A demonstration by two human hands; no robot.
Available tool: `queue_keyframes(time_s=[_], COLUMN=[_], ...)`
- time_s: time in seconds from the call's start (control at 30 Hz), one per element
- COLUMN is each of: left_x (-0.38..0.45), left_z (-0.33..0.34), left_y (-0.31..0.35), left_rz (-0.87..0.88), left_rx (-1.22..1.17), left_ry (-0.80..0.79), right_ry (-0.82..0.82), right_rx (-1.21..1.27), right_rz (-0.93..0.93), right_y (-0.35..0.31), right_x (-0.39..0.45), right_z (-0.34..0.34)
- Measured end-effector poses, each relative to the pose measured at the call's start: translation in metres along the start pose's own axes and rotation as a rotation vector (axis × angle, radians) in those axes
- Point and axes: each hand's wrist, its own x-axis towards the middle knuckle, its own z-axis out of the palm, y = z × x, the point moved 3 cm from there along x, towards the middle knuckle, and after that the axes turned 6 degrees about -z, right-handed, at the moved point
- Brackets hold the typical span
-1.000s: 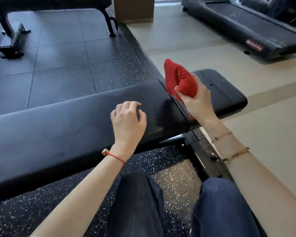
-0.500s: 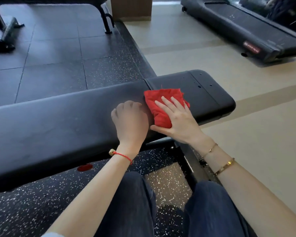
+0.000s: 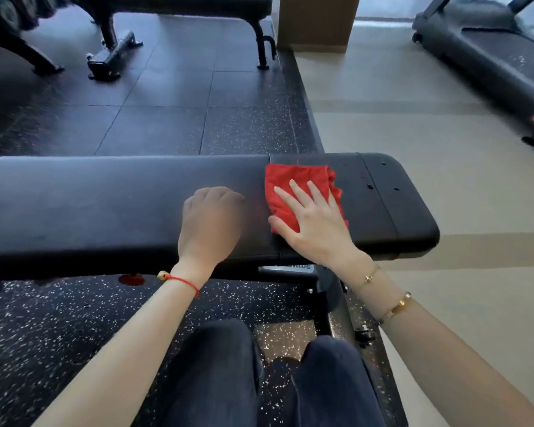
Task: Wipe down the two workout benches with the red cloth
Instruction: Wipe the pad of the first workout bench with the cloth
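A long black padded bench (image 3: 90, 198) runs across in front of me. The red cloth (image 3: 293, 183) lies crumpled on its right part, near the seam between the two pads. My right hand (image 3: 315, 226) presses flat on the cloth with fingers spread. My left hand (image 3: 210, 223) rests on the pad just left of the cloth, fingers curled, holding nothing. A second black bench (image 3: 179, 3) stands at the far top left on the dark floor.
A treadmill (image 3: 487, 50) stands at the top right on the beige floor. A brown box-like column (image 3: 316, 23) is at the top centre. Bench frame legs (image 3: 330, 300) sit below the pad by my knees. Dark rubber tiles cover the left floor.
My right hand brought the lifted cloth down onto the bench and now presses it flat. The cloth has shifted slightly right along the pad. My left hand stayed on the pad.
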Motion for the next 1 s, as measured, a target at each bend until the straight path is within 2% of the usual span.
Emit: queue_keyframes(time_s=[0.1, 0.27, 0.43, 0.63, 0.77, 0.87, 1.0], left_x=[0.0, -0.001, -0.003, -0.003, -0.002, 0.004, 0.006], left_z=[-0.001, -0.002, -0.003, -0.003, -0.002, 0.004, 0.015], left_y=[0.0, 0.002, 0.0, 0.001, 0.006, 0.017, 0.041], left_rz=[0.003, 0.014, 0.008, -0.016, -0.054, -0.162, -0.238], left_rx=[-0.01, -0.038, -0.079, -0.08, -0.079, -0.074, -0.072], left_ry=[0.003, 0.018, 0.038, 0.032, 0.029, 0.027, 0.069], right_ry=[0.029, -0.045, -0.152, 0.019, 0.022, -0.03, -0.115], right_rx=[0.061, 0.053, 0.101, 0.06, 0.053, 0.044, 0.078], right_rz=[-0.064, 0.048, 0.058, -0.057, 0.048, 0.154, 0.149], right_y=[0.019, 0.069, 0.057, 0.042, 0.078, 0.103, 0.096], right_x=[-0.019, 0.002, 0.032, -0.016, -0.014, 0.012, 0.05], right_z=[-0.003, -0.013, -0.011, -0.008, -0.012, -0.014, -0.013])
